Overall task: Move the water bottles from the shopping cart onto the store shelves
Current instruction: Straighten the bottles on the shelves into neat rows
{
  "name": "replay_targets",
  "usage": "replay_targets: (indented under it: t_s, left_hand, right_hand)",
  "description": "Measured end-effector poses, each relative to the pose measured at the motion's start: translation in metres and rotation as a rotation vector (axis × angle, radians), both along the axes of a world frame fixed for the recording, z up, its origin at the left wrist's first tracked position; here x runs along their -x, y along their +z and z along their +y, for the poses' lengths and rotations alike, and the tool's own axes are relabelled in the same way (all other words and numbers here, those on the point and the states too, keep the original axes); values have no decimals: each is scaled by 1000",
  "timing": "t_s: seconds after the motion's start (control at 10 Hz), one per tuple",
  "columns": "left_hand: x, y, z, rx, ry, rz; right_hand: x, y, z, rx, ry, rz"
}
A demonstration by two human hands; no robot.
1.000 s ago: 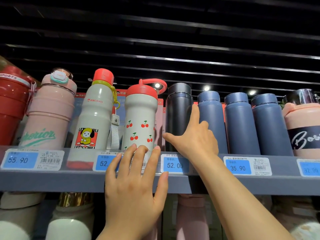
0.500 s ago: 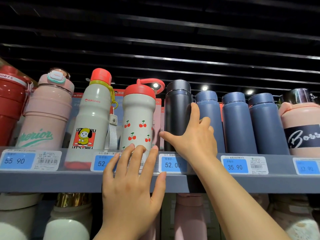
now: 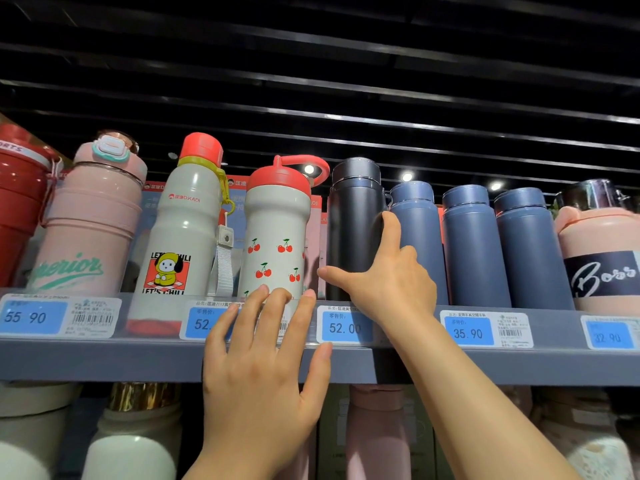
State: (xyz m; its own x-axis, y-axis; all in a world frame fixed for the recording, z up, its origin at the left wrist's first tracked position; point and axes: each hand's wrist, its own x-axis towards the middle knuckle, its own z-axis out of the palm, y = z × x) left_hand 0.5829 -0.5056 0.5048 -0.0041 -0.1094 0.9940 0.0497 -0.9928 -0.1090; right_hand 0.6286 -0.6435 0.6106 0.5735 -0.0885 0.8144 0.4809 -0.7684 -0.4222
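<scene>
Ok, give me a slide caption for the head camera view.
Right hand grips a black bottle on the shelf; left hand rests on its edge.

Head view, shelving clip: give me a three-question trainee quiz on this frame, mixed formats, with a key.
1. True or false: the right hand holds the black bottle, thumb and index finger spread round its lower body.
2. Multiple choice: the left hand lies with straight fingers on A) the cherry bottle's red lid, B) the shelf's front edge below the cherry bottle, C) a blue bottle.
3. Fill in: right of the black bottle stand ___ dark blue bottles in a row.

Key: 1 true; 2 B; 3 three.
</scene>
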Motion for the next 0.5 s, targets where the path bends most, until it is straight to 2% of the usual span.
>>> replay_targets:
  t_s: [0.5]
  left_hand:
    - [-2,0,3,-44,-1,-54]
  right_hand:
    - [2,-3,-1,18,-38,-48]
